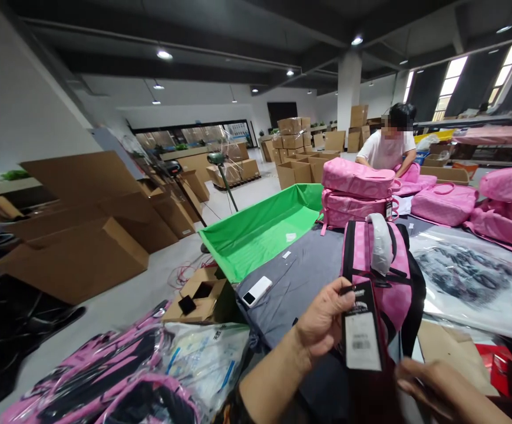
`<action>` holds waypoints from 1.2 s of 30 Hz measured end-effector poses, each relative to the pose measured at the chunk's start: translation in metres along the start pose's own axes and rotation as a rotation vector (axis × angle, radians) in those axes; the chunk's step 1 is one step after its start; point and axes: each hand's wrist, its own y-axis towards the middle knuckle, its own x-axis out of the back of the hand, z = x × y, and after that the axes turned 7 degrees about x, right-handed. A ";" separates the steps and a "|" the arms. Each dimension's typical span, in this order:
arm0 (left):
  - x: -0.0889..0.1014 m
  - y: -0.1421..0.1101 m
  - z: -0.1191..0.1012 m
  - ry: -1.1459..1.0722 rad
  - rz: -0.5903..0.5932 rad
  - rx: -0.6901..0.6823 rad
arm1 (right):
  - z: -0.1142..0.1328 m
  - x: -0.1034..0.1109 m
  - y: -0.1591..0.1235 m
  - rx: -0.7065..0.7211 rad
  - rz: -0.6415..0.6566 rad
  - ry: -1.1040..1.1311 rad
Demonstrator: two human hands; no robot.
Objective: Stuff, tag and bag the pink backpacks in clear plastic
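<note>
My left hand (326, 321) is closed on the upper left edge of a black hang tag (362, 303), which has a white barcode sticker on its lower half. Behind the tag stands a pink and black backpack (397, 294), its top handle (380, 244) wrapped in white padding. My right hand (432, 383) is at the lower right, close to the tag's lower end and smeared by motion. Whether its fingers grip anything I cannot make out. A dark area below the sticker is too blurred to name.
A white phone (257, 291) lies on the grey cloth (282, 306) beside a green fabric bin (260, 227). Stacked pink bags (357, 176) stand farther back, where a co-worker (388, 144) bends over others. Clear plastic bags (463, 277) lie right; bagged backpacks (105, 365) lie lower left.
</note>
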 end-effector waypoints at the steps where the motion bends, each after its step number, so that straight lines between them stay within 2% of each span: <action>1: -0.006 0.003 -0.008 -0.079 0.061 0.029 | 0.015 0.008 0.019 0.045 -0.023 -0.055; 3: -0.017 0.006 -0.015 -0.108 0.128 0.022 | 0.041 0.026 0.050 0.177 -0.262 -0.284; 5: -0.022 0.007 -0.009 -0.002 0.147 -0.016 | 0.055 0.043 0.069 0.255 -0.527 -0.587; 7: -0.017 0.004 0.005 0.195 0.165 -0.072 | 0.058 0.053 0.077 0.257 -0.665 -0.815; 9: -0.006 0.001 0.022 0.498 0.130 -0.177 | 0.053 0.057 0.078 0.209 -0.712 -0.880; 10: 0.001 -0.001 0.030 0.695 0.102 -0.273 | 0.048 0.058 0.078 0.195 -0.718 -0.861; 13: 0.018 -0.006 0.049 1.319 -0.036 -0.745 | 0.037 0.057 0.076 0.186 -0.712 -0.760; 15: 0.024 -0.007 0.053 1.545 -0.191 -1.016 | 0.031 0.057 0.076 0.203 -0.694 -0.738; 17: 0.024 -0.004 0.050 1.578 -0.438 -1.148 | 0.027 0.058 0.078 0.223 -0.681 -0.745; 19: 0.020 0.002 0.041 1.515 -0.617 -1.177 | 0.026 0.058 0.080 0.230 -0.666 -0.750; 20: 0.018 0.007 0.037 1.468 -0.652 -1.177 | 0.026 0.058 0.081 0.233 -0.660 -0.743; 24: 0.011 0.026 0.026 1.295 -0.593 -1.091 | 0.030 0.061 0.080 0.204 -0.668 -0.671; 26: 0.008 0.031 0.028 1.255 -0.615 -1.077 | 0.029 0.066 0.074 0.147 -0.641 -0.576; 31: -0.001 0.034 0.031 1.320 -0.750 -1.022 | 0.020 0.086 0.063 -0.050 -0.331 -0.140; 33: -0.005 0.039 0.024 1.332 -0.778 -0.990 | 0.019 0.092 0.068 -0.103 -0.285 -0.043; 36: -0.010 0.050 0.006 1.331 -0.782 -0.921 | 0.023 0.100 0.084 -0.156 -0.279 -0.018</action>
